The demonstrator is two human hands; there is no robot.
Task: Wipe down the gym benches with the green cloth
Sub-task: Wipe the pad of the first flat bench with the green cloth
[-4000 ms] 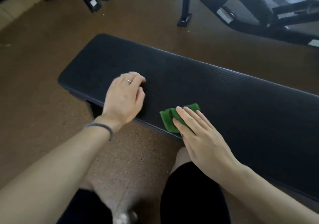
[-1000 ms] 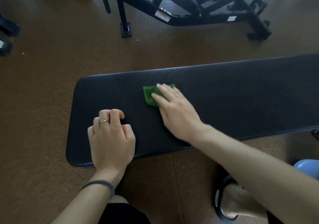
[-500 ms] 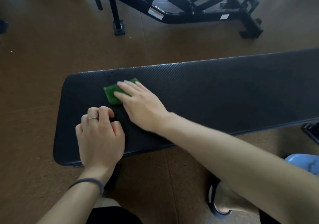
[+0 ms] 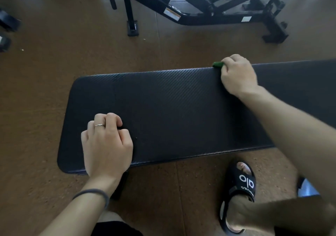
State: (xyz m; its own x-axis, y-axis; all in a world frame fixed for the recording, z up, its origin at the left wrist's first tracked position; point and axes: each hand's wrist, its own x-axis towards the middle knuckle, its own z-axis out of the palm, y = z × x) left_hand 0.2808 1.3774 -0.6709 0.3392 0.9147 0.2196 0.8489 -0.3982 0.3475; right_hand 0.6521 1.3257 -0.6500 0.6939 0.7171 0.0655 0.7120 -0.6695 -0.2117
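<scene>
A long black padded gym bench [image 4: 172, 112] lies across the view on the brown floor. My right hand [image 4: 237, 75] is at the bench's far edge, fingers curled over that edge and gripping the green cloth [image 4: 217, 64]; only a small corner of the cloth shows past my knuckles. My left hand [image 4: 107, 143] rests on the bench's near left part with fingers curled under, holding nothing. A ring is on one finger and a dark band is round that wrist.
A black metal machine frame [image 4: 200, 15] stands on the floor behind the bench. Dark equipment feet [image 4: 7, 25] sit at the far left. My foot in a black slide sandal [image 4: 240, 186] is on the floor in front of the bench, with a blue object [image 4: 307, 188] beside it.
My right hand has swept the cloth from the bench's left middle to its far edge on the right and now curls over that edge. My left hand has stayed put.
</scene>
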